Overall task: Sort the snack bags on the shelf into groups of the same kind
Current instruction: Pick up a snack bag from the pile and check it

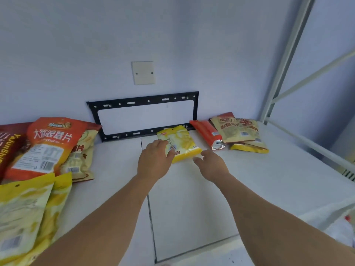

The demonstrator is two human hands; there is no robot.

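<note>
My left hand (153, 158) grips the yellow bag (181, 144); my right hand (213, 164) hovers open beside it. An orange bag (49, 144) reads "Potato"; white shelf (192, 208).

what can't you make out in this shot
Head view only:
- Yellow bag: left part of its print hidden by the left hand.
- Dark red bag: cut off by the left edge.
- Yellow bag in the right pile: mostly covered by the beige bags.
- Small print: blurred.
</note>
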